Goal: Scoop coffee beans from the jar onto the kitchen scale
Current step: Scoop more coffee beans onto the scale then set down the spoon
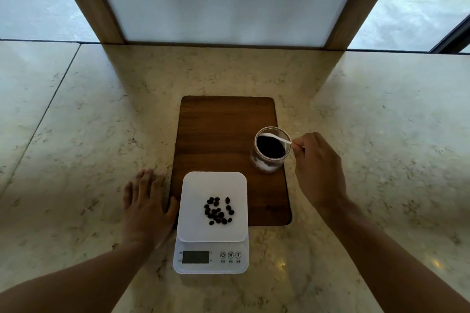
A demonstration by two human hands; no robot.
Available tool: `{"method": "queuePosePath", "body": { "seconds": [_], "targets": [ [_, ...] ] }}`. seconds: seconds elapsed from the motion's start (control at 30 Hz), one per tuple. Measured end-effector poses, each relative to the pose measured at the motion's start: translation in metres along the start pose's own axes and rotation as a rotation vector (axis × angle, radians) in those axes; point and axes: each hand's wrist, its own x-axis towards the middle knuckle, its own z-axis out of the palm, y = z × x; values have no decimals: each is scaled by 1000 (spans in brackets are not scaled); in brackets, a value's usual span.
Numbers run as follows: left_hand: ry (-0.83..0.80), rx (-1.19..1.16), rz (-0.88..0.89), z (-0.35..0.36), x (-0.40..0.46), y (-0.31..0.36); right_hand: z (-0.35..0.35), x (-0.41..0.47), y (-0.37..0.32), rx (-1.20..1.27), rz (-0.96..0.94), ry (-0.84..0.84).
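fingers (298,144) of the right hand (319,173) pinch the end of a small white spoon (276,138), whose bowl reaches across the open mouth of the glass jar (270,150). whether the bowl is dipped into the beans or only lying across the rim, i cannot tell. the jar stands upright on the right edge of a dark wooden board (223,129), far and to the right of the scale, and it looks well filled with dark coffee beans.

the left hand (146,207) lies flat on the marble desk (76,122), fingers spread and holding nothing, its thumb just beside the left edge of the scale and the board.

the white kitchen scale (212,221) sits near the person, its far part over the near edge of the board and its display end on the desk. a small loose cluster of coffee beans (218,211) already lies on the white weighing platform, right of its middle. the display is dark and i cannot read any figure on it.

so the task seems partly done: at least one portion of beans is on the scale, and the hand is at the jar for another scoop. what is left, by my reading, is to lift the loaded spoon clear of the jar, carry it near and left over the platform, and tip it out. how many more scoops are wanted cannot be judged, since no target weight shows.
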Motion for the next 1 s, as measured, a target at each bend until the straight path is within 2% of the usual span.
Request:
{"method": "queuePosePath", "body": {
  "seconds": [0.13, 0.37, 0.53, 0.7, 0.9, 1.0],
  "targets": [
    [4, -3, -3, -1, 0, 2, -2, 3, 5, -57, -119, -102],
    [-4, -10, -8, -4, 0, 3, -17, 15, 14, -107, -215, -198],
    [-6, -17, -4, -7, -1, 6, -17, 28, 9, -133, -120, -180],
    [-6, -21, -1, -9, -1, 6, -12, 24, 2, -141, -92, -249],
    [-15, -25, 1, -10, 0, 7, -24, 37, 5, -163, -20, -146],
    [-14, -11, 1, -7, -1, 5, -26, 39, 2, -204, 11, -174]
  ]
}}
